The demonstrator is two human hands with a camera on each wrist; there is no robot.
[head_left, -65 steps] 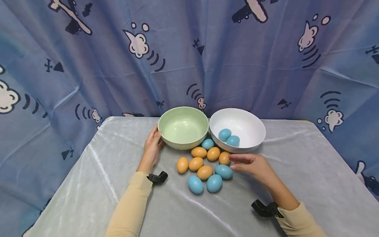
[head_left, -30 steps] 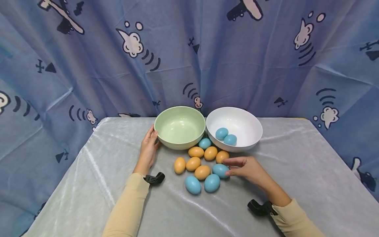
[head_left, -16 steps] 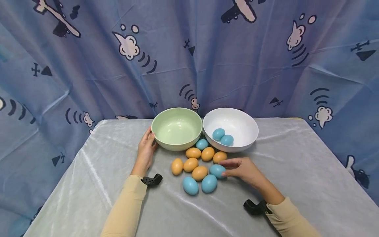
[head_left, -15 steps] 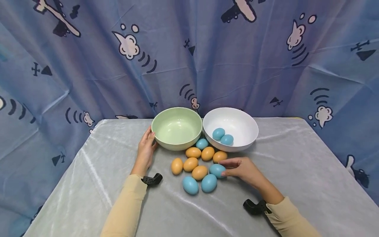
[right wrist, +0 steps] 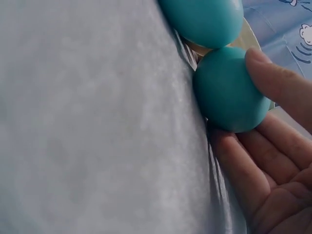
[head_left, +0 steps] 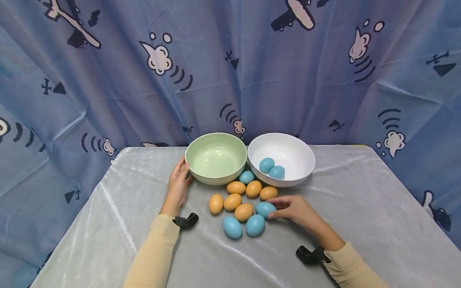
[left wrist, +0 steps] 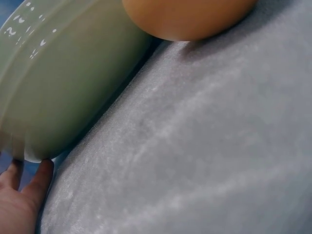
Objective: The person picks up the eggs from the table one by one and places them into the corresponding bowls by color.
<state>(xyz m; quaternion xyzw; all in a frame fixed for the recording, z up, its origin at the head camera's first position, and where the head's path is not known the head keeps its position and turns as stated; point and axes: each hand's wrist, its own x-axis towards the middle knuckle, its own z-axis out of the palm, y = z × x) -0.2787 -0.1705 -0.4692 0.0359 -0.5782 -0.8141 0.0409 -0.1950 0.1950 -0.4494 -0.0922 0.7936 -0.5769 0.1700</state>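
Note:
My left hand point(head_left: 178, 186) rests its fingertips on the left side of a pale green bowl point(head_left: 216, 179); the left wrist view shows straight fingers touching the bowl wall point(left wrist: 63, 83). My right hand point(head_left: 297, 210) pinches a blue egg point(head_left: 265, 209) on the cloth, thumb on one side and fingers on the other in the right wrist view, where the same egg point(right wrist: 231, 92) shows large. Against it lies another blue egg point(head_left: 255, 225), with one more blue egg point(head_left: 232, 227) to its left. Several orange eggs point(head_left: 244, 212) lie between these and the bowls.
Beside the green bowl stands a white bowl point(head_left: 302, 160) with two blue eggs point(head_left: 267, 165) inside. One blue egg point(head_left: 246, 177) sits in front of the gap between the bowls. A grey cloth point(head_left: 108, 224) covers the table, and a patterned blue curtain point(head_left: 209, 60) hangs behind.
My right hand has moved slightly left and nearer, from beside the orange egg to around the rightmost blue egg. The left hand stays on the green bowl. The head view has shifted a little.

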